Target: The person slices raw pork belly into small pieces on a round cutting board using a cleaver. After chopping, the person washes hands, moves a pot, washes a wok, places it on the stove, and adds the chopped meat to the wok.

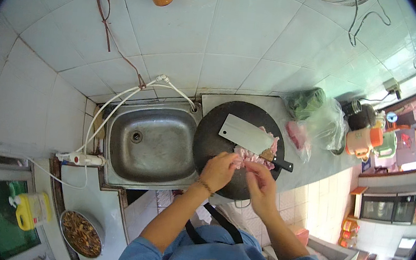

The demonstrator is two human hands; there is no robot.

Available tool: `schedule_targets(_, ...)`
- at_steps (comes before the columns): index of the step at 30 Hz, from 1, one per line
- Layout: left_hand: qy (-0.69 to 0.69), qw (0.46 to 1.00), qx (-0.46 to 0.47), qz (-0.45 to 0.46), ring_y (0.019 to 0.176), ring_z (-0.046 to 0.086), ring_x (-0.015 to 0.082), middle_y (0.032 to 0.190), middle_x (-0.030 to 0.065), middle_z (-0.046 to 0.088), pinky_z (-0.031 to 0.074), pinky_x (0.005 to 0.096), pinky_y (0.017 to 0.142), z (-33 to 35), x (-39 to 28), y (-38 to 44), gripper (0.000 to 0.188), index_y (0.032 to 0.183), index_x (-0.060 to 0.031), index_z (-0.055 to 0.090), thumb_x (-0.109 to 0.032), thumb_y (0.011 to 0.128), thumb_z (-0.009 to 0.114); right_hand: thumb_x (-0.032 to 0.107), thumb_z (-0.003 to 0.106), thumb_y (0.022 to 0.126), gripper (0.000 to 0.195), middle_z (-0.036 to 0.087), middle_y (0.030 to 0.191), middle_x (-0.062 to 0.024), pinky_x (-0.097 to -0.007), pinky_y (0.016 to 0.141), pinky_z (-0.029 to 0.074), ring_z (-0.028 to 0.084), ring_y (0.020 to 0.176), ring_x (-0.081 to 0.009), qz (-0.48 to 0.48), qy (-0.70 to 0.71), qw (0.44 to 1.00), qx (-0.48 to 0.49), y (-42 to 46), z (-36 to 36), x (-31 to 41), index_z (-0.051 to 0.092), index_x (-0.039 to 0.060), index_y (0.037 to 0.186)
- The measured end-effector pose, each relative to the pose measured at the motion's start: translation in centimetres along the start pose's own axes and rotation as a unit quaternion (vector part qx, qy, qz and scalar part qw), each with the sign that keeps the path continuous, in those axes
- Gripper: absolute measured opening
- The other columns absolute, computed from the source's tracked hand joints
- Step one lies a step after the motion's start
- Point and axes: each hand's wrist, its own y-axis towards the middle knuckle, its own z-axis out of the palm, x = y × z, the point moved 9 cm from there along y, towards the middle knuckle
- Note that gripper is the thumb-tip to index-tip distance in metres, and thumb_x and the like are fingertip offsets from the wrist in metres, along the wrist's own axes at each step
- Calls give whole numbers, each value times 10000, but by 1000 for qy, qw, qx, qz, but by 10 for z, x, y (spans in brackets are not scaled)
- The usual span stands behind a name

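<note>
A round dark chopping board (214, 131) lies on the counter right of the sink. On it rests a cleaver (245, 134), its broad blade partly over pieces of raw pale-pink meat (253, 157) and its black handle pointing right. My left hand (222, 169) and my right hand (261, 181) meet at the near edge of the meat. The fingertips of both pinch a small piece of it between them. A beaded bracelet circles my left wrist. Which fingers bear on the piece is partly hidden.
Left of the board is a steel sink (153, 146) with white hoses (116, 99) behind it. To the right stand bagged greens (304, 103), bagged meat (297, 135) and an orange-lidded jug (362, 142). A bowl of dried brown pieces (82, 233) sits at lower left near a yellow bottle (32, 210).
</note>
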Motion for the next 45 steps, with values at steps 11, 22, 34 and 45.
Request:
schedule_targets(11, 1, 953, -300, -51, 992, 615, 316, 1109, 157, 632, 492, 356, 850, -4, -49, -44, 235, 1066, -82, 657, -112, 840, 602, -13, 524, 861, 247, 580, 1076, -150, -313, 827, 468, 579, 926, -220, -144, -93, 977, 127, 16, -80, -11, 580, -18, 1102)
schedule_targets(22, 102, 856, -436, -258, 867, 636, 306, 1220, 113, 576, 513, 401, 753, 100, -17, -267, 217, 979, -96, 685, -240, 873, 561, 104, 552, 900, 297, 560, 1201, -120, -319, 947, 406, 532, 1105, -224, -208, -59, 876, 431, -22, 24, -21, 552, -3, 1176)
schedule_targets(34, -108, 512, -739, -424, 694, 643, 260, 822, 135, 657, 507, 366, 628, 370, -83, -503, 169, 908, -65, 648, -93, 745, 615, 66, 577, 859, 247, 603, 1026, -94, -285, 797, 467, 584, 926, -179, -322, -117, 572, 745, -315, 40, -68, 593, -10, 1093)
schedule_targets(45, -427, 334, -601, -587, 1188, 493, 361, 1336, 165, 477, 393, 421, 997, 689, -156, -539, 700, 1294, -86, 509, -506, 750, 642, 217, 620, 828, 389, 641, 1014, -161, -367, 844, 465, 613, 933, -284, -694, -242, 273, 621, -493, 42, -138, 589, 4, 1153)
